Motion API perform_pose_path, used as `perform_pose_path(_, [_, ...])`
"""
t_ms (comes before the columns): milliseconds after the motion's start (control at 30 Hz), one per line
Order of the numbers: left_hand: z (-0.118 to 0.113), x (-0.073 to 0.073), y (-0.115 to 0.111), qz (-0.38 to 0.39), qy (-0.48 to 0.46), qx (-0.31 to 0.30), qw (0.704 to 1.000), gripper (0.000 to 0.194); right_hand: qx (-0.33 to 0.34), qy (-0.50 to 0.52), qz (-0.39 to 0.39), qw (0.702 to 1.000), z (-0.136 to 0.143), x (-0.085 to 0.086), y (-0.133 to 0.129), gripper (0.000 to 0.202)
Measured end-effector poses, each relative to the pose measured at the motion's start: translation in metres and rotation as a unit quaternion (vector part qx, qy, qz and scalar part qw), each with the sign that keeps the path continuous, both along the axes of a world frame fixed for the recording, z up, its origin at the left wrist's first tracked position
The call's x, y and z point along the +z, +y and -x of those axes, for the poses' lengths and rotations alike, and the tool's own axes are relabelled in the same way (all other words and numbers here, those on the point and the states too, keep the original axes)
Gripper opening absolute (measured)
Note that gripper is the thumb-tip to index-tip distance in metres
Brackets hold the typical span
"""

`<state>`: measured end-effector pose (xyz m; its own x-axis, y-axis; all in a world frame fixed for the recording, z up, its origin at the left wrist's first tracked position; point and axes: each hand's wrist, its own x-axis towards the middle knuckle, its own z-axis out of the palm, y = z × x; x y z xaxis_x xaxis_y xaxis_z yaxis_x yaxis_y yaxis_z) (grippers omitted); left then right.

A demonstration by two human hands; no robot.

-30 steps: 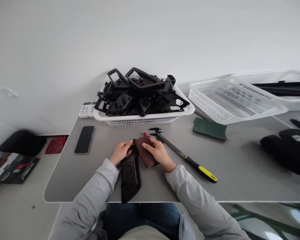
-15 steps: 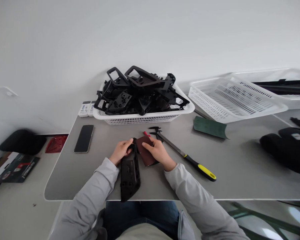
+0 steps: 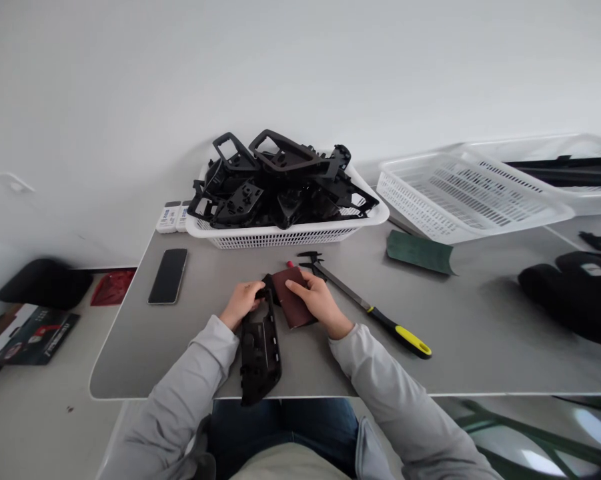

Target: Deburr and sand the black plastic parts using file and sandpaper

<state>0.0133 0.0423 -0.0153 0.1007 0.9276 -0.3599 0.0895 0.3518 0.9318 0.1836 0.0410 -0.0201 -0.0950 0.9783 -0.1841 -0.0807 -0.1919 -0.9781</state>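
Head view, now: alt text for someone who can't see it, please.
A person's left hand holds a black plastic part; the right hand holds a dark red sheet beside it. Behind, a white basket is heaped with black parts. A phone lies left, a yellow-and-black-handled tool right.

Black molded part (image 3: 261, 357) tilted over table edge, brown sheet (image 3: 293, 300) alongside

Soft, even indoor light; faint shadows on the wall; pale glare lower right; wide-angle edge stretching.
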Motion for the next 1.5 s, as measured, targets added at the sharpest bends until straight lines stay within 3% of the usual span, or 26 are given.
perform_pose_path(167, [0.002,0.004,0.001,0.018,-0.079,-0.028,0.996,0.032,0.002,0.02,-0.003,1.0,-0.003,0.005,-0.001,0.033])
perform_pose_path(367, [0.005,0.004,0.002,0.078,-0.151,-0.03,0.985,0.037,-0.028,-0.055,-0.158,0.985,-0.021,0.009,0.002,0.022])
perform_pose_path(433, [0.006,0.002,0.002,0.086,-0.129,-0.041,0.987,0.038,-0.035,-0.122,-0.248,0.961,-0.029,0.014,0.003,0.017])
perform_pose_path(533, [0.006,0.002,0.001,0.086,-0.093,-0.045,0.991,0.034,-0.02,-0.235,-0.367,0.9,-0.035,0.023,0.003,0.02])
perform_pose_path(633, [0.004,0.004,0.0,0.085,-0.091,-0.051,0.991,0.031,-0.006,-0.328,-0.424,0.844,-0.032,0.03,0.001,0.025])
perform_pose_path(733, [0.002,0.005,-0.002,0.097,-0.123,-0.082,0.984,0.026,0.014,-0.373,-0.442,0.816,-0.025,0.035,0.0,0.026])
perform_pose_path(800, [0.0,0.004,-0.004,0.101,-0.123,-0.103,0.982,0.037,0.034,-0.389,-0.447,0.805,-0.019,0.037,0.0,0.024])
perform_pose_path(1033, [-0.001,0.001,-0.008,0.065,-0.051,-0.143,0.986,0.03,0.115,-0.42,-0.462,0.773,-0.006,0.034,0.006,0.02])
perform_pose_path(1267, [-0.001,0.005,-0.008,0.068,-0.018,-0.148,0.986,0.026,0.079,-0.45,-0.433,0.777,-0.009,0.029,0.007,0.02])
perform_pose_path(1500, [-0.001,0.006,-0.008,0.066,-0.016,-0.151,0.986,0.023,0.096,-0.439,-0.441,0.777,-0.005,0.027,0.003,0.021])
